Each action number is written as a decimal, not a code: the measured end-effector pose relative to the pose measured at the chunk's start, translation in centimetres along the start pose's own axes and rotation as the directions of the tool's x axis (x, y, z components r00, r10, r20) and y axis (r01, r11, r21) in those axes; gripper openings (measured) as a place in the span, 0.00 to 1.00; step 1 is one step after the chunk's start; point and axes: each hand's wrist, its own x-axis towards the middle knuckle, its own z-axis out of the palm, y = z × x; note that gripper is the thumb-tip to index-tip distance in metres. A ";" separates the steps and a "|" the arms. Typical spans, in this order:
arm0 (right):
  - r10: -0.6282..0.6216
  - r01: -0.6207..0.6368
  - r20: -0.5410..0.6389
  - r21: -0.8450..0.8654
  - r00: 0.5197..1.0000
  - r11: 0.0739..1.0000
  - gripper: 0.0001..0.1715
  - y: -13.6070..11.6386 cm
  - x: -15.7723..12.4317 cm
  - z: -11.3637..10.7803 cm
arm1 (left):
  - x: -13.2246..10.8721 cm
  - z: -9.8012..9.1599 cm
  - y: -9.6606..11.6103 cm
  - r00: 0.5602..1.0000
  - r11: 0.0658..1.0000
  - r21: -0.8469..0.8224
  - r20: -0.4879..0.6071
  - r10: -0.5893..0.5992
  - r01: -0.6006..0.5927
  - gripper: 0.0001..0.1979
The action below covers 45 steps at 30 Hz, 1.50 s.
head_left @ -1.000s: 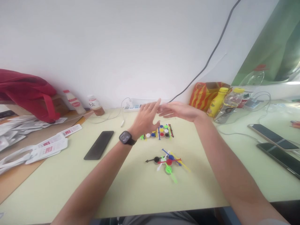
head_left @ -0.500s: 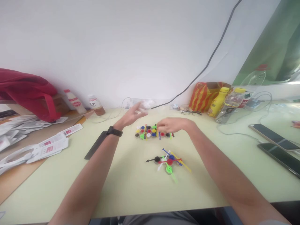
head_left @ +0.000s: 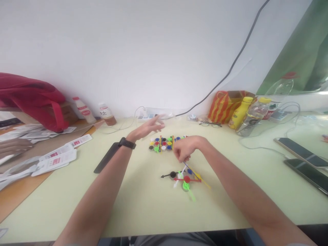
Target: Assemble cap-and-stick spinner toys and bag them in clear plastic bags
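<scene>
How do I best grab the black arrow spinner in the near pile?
Best pinch the black spinner by its round middle, probably from the left: that side faces away from the other spinners, and the disc looks chunkier than its thin pointer.

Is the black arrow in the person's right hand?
No, the black arrow lies near the red arrow, apart from the right hand.

Bright, hazy light, pale wall washed out, strongest glow at far right edge, faint soft shadows on the desk, left hand blurred at fingertips, wide-angle stretching toward edges
</scene>
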 end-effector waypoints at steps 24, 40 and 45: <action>0.051 0.558 -0.999 0.034 -0.015 0.829 0.07 6.2 -8.0 -3.8 | 0.8 1.5 -0.4 0.954 0.974 -0.223 0.298 0.024 0.045 0.33; -0.019 0.217 -0.947 0.054 0.321 0.975 0.06 5.1 -3.4 -3.1 | 1.0 2.8 0.5 0.953 0.974 -0.162 0.285 -0.105 0.156 0.35; 0.087 -0.034 -0.779 0.085 0.621 0.996 0.07 5.1 -6.1 -2.9 | 0.6 1.8 0.5 0.944 0.983 -0.054 0.292 -0.153 0.176 0.33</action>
